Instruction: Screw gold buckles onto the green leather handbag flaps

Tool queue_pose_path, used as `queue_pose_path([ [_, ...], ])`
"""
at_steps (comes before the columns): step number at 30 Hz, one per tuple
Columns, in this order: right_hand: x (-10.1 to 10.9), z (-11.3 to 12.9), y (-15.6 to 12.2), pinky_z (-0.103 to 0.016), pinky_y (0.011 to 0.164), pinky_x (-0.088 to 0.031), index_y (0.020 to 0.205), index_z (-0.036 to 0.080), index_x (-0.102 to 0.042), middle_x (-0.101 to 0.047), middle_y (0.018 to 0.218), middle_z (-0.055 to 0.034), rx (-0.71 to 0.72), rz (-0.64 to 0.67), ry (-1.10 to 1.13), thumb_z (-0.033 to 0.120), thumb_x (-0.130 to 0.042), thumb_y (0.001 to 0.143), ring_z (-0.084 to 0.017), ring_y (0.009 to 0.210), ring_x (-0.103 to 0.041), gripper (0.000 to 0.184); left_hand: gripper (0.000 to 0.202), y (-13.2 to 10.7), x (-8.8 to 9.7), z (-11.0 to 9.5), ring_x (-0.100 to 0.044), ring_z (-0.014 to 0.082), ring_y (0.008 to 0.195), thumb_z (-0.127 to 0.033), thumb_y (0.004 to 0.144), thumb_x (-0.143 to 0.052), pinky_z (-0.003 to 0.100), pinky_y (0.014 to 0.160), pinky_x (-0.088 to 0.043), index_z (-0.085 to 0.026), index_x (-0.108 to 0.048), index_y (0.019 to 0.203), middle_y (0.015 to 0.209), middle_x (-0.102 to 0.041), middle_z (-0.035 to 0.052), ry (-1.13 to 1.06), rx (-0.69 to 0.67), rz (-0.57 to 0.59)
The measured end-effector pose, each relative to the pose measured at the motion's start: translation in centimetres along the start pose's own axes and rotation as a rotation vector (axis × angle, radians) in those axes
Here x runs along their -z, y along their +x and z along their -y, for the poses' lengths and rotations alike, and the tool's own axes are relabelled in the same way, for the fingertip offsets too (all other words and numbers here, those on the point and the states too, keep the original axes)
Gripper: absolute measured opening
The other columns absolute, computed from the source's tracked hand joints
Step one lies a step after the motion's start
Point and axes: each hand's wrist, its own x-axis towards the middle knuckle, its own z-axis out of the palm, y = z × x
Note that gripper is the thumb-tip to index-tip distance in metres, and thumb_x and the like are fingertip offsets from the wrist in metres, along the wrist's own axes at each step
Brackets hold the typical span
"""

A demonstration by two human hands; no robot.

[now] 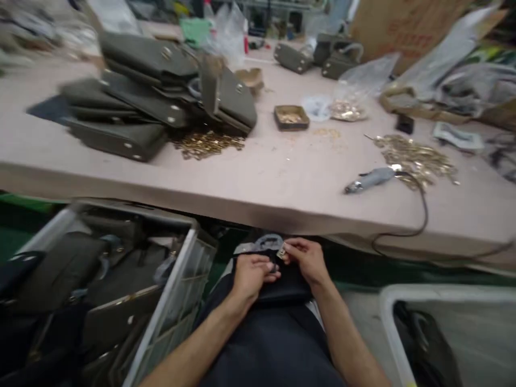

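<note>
A dark bag lies on my lap, just below the table edge. My left hand rests on top of it with fingers curled, pressing it down. My right hand is closed in a pinch on a small gold metal fitting at the bag's top, beside a grey plastic-wrapped handle. The two hands almost touch at the fitting.
A pinkish worktable carries a stack of olive-green bags, heaps of gold fittings, a small tray, plastic bags and a grey corded hand tool. A wire crate of bags stands at my left, a white bin at my right.
</note>
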Motion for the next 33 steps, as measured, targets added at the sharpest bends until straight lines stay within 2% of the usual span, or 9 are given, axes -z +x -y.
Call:
queue_pose_path([
  [1,1.9,0.0,-1.0,-0.030,0.060,-0.059,0.100,0.011,-0.072,-0.072,0.080,-0.0056,-0.019,-0.055,0.002,0.044,-0.083,0.084,-0.017,0.064,-0.067,0.038,0.008,0.6,-1.0,0.1,-0.078,0.0207,0.070,-0.009,0.091,-0.063,0.032,0.069,-0.064,-0.006,-0.070,0.093,0.081,-0.080,0.0127,-0.406,0.148,0.041],
  [2,3.0,0.0,-1.5,-0.029,0.057,-0.059,0.095,0.011,-0.073,-0.072,0.073,-0.0060,-0.031,-0.087,0.014,0.044,-0.087,0.078,-0.017,0.059,-0.066,0.040,0.008,0.9,-1.7,0.2,-0.077,0.0211,0.065,-0.005,0.088,-0.062,0.028,0.062,-0.063,-0.005,-0.067,0.094,0.080,-0.080,0.0159,-0.748,0.301,0.078],
  [3,3.4,0.0,-1.8,-0.029,0.055,-0.058,0.093,0.011,-0.075,-0.072,0.069,-0.0068,-0.036,-0.102,0.029,0.044,-0.089,0.074,-0.018,0.056,-0.066,0.041,0.009,0.9,-1.9,0.4,-0.077,0.0236,0.064,-0.005,0.085,-0.064,0.028,0.057,-0.062,-0.005,-0.066,0.093,0.080,-0.079,0.0185,-0.987,0.427,0.095],
  [5,3.2,0.0,-1.6,-0.029,0.055,-0.058,0.092,0.012,-0.077,-0.072,0.068,-0.0078,-0.035,-0.099,0.048,0.044,-0.090,0.073,-0.018,0.056,-0.066,0.040,0.014,0.6,-1.7,0.7,-0.077,0.0256,0.062,-0.005,0.076,-0.071,0.026,0.053,-0.061,-0.005,-0.065,0.089,0.077,-0.078,0.0196,-1.167,0.536,0.080],
  [9,2.1,0.3,-1.4,-0.027,0.053,-0.056,0.092,0.014,-0.080,-0.071,0.066,-0.0061,-0.050,-0.008,0.038,0.042,-0.089,0.073,-0.017,0.054,-0.064,0.035,0.021,0.1,-1.2,0.8,-0.077,0.0265,0.061,-0.006,0.069,-0.077,0.026,0.052,-0.061,-0.005,-0.066,0.087,0.075,-0.078,0.0182,-1.196,0.533,0.044],
  [14,1.7,1.1,-2.3,-0.029,0.054,-0.057,0.091,0.016,-0.081,-0.072,0.070,-0.0065,-0.123,0.107,-0.008,0.044,-0.088,0.073,-0.018,0.056,-0.065,0.034,0.019,0.0,-1.4,0.7,-0.077,0.0257,0.063,-0.008,0.069,-0.077,0.028,0.057,-0.062,-0.006,-0.069,0.085,0.075,-0.078,0.0166,-1.205,0.523,0.091],
  [18,1.2,1.3,-2.6,-0.030,0.054,-0.057,0.089,0.018,-0.081,-0.072,0.073,-0.0065,-0.149,0.126,-0.053,0.044,-0.087,0.073,-0.019,0.056,-0.065,0.031,0.020,-0.3,-1.1,0.7,-0.077,0.0261,0.069,-0.015,0.068,-0.079,0.030,0.062,-0.064,-0.005,-0.074,0.084,0.080,-0.079,0.0186,-1.212,0.490,0.141],
  [23,1.2,1.0,-2.7,-0.029,0.056,-0.055,0.089,0.019,-0.082,-0.073,0.085,-0.0074,-0.083,0.140,-0.149,0.041,-0.084,0.077,-0.017,0.059,-0.064,0.026,0.025,-0.5,-0.9,0.7,-0.078,0.0271,0.072,-0.018,0.068,-0.079,0.030,0.064,-0.064,-0.004,-0.076,0.088,0.079,-0.079,0.0192,-1.200,0.467,0.150],
  [33,1.0,1.2,-3.2,-0.028,0.053,-0.051,0.090,0.020,-0.082,-0.073,0.085,-0.0068,-0.014,0.100,-0.298,0.040,-0.079,0.081,-0.017,0.059,-0.062,0.021,0.029,-0.6,-0.9,0.6,-0.077,0.0253,0.067,-0.019,0.061,-0.086,0.029,0.064,-0.063,-0.004,-0.076,0.083,0.075,-0.078,0.0186,-1.233,0.483,0.162],
])
